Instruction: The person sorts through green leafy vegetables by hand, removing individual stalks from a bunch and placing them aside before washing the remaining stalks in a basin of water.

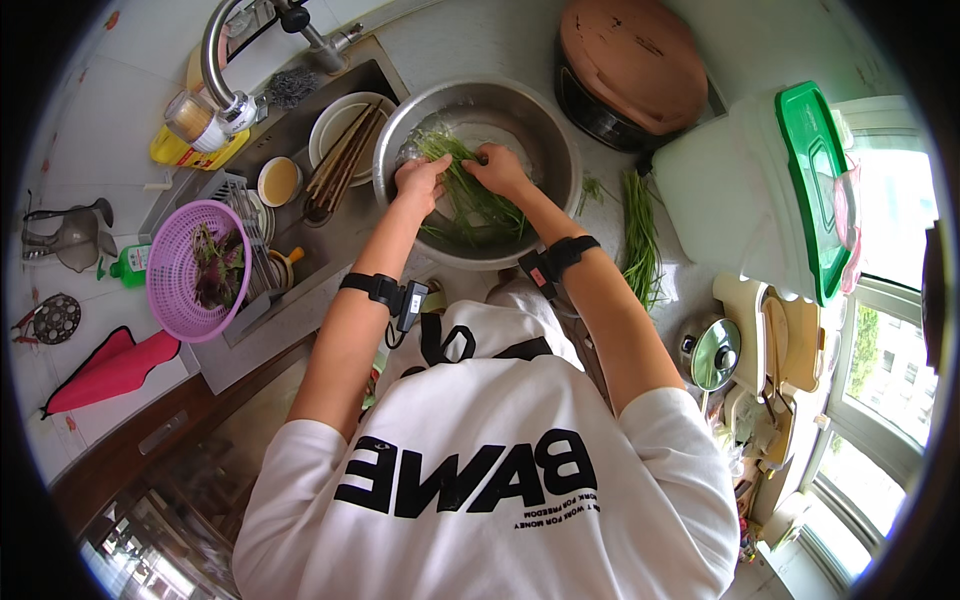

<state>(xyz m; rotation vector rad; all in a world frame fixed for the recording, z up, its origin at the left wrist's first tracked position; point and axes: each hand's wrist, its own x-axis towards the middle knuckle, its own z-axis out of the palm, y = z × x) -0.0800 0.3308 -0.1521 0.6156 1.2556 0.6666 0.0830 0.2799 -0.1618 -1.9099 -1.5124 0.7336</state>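
Note:
A large stainless steel basin [559,142] stands on the counter in front of me, with clear water and long thin green stalks [480,199] inside. At the basin's left side, my left hand [421,180] grips one end of the stalks, its thumb pointing right. My right hand [498,171] is over the middle of the basin with its fingers curled at the stalks; its fingertips are partly hidden, so whether it grips any is unclear. A second bunch of green stalks [640,240] lies on the counter right of the basin, near a few loose bits [591,191].
Left of the basin, the sink [330,244] holds bowls [322,124] and chopsticks [352,154] under a faucet [217,67]. A purple colander [161,255] with leaves sits farther left. A lidded dark pot [634,67] stands behind right, a glass-lidded pot [716,356] nearer.

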